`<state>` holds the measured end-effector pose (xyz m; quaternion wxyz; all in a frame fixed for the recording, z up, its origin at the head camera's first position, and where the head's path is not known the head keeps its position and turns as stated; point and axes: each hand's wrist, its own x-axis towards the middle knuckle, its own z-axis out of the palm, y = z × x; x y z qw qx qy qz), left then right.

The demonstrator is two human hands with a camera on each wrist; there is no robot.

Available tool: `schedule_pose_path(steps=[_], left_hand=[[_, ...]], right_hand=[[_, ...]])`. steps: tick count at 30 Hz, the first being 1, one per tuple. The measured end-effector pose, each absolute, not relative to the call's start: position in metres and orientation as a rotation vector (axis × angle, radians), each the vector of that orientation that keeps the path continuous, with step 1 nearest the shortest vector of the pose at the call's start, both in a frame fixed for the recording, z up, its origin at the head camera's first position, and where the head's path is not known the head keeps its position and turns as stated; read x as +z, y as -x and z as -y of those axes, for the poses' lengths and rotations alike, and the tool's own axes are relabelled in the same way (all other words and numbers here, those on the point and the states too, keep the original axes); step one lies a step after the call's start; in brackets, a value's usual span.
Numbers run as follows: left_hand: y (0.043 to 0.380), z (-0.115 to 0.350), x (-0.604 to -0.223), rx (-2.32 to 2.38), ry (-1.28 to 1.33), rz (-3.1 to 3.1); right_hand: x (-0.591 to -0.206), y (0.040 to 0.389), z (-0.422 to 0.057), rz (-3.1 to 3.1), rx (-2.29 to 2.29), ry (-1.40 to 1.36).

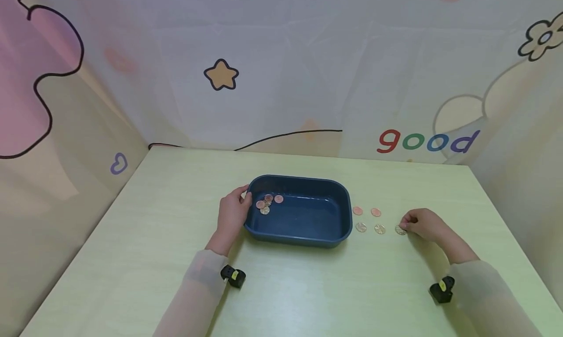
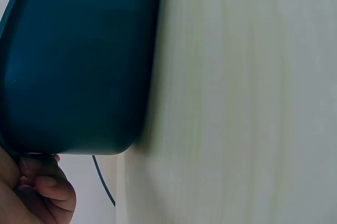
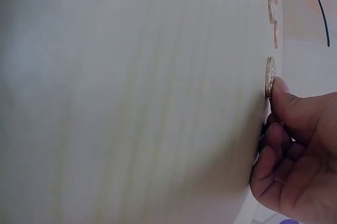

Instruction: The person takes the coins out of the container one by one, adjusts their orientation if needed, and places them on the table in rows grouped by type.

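Note:
A dark blue rectangular basin [image 1: 303, 239] stands on the table. At its left end my left hand [image 1: 233, 211] grips the rim; the left wrist view shows its curled fingers [image 2: 55, 190] against the end wall. Inside the basin, towards the left, lie several copper-coloured and gold-coloured coins [image 1: 279, 199]. To the right, my right hand [image 1: 424, 223] has its thumb and fingertips at a gold-coloured coin [image 1: 400, 230], the rightmost one. That coin [image 3: 270, 77] lies flat on the table, touched at its edge by the thumb; the fingertips' far side is hidden.
Between basin and right hand lie two copper-coloured coins [image 1: 376, 212] in a back row and two gold-coloured coins [image 1: 379, 228] in front. The pale wood-grain table [image 1: 303, 293] ends at a printed cloth backdrop [image 1: 286, 83]. A small black camera sits on each wrist.

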<state>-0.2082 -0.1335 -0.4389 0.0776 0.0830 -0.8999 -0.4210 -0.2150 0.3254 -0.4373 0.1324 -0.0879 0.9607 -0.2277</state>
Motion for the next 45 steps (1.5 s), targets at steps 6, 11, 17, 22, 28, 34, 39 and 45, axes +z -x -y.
schedule_pose_path(steps=[6, 11, 17, 22, 28, 34, 39, 45], left_hand=[[0.208, 0.134, -0.440, -1.264, -0.248, 2.699], [0.207, 0.134, -0.439, -1.273, -0.253, 2.692], [0.207, 0.134, -0.439, -1.275, -0.255, 2.700], [0.207, 0.134, -0.439, -1.270, -0.253, 2.701], [0.207, 0.133, -0.437, -1.268, -0.245, 2.696], [0.207, 0.133, -0.436, -1.269, -0.243, 2.700], [0.207, 0.133, -0.436, -1.266, -0.231, 2.700], [0.207, 0.133, -0.436, -1.259, -0.232, 2.697]], right_hand=[[-0.439, 0.215, -0.325, -2.792, -0.669, 0.266], [-0.440, 0.214, -0.324, -2.799, -0.681, 0.282], [-0.441, 0.214, -0.324, -2.815, -0.671, 0.296], [-0.440, 0.213, -0.325, -2.816, -0.667, 0.295], [-0.435, 0.212, -0.330, -2.732, -0.784, 0.213], [-0.431, 0.213, -0.341, -2.615, -0.909, 0.125], [-0.423, 0.217, -0.341, -2.597, -0.967, 0.068], [-0.404, 0.220, -0.331, -2.627, -0.980, 0.080]])
